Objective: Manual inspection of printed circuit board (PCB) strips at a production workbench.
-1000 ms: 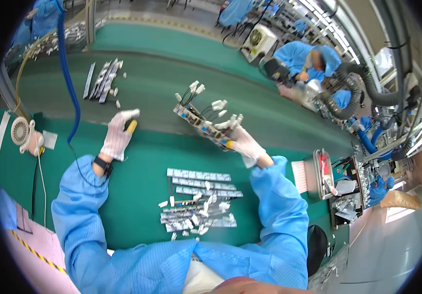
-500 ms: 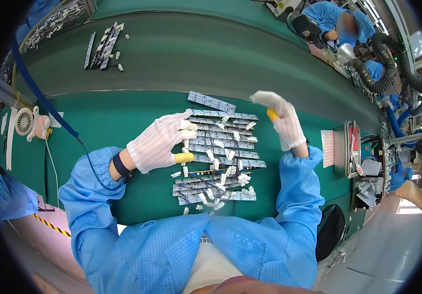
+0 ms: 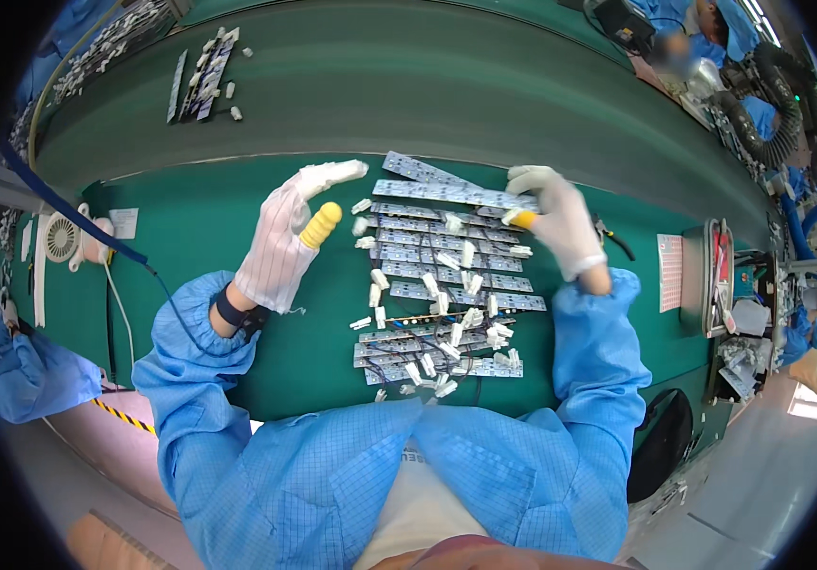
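We have the LED strip boards [image 3: 446,285] laid in rows between our hands — our right hand [image 3: 560,223] pinches the far strip's end, our left hand [image 3: 285,242] hovers open and empty. White connectors [image 3: 437,380] lie scattered near our body, so sorting looks unfinished.

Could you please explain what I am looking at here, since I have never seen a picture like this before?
This is one view from a wide fisheye camera worn on a person's head, looking down at their own hands, so straight edges look bent. The person wears a blue smock and white gloves with yellow fingertip covers. The left hand is raised open above the green work mat, holding nothing. The right hand rests its fingers on the far end of a strip in a pile of long narrow circuit strips; whether it grips it I cannot tell. Small white connectors are scattered over the strips. More strips lie at the far left, and a small white fan stands left of the mat.
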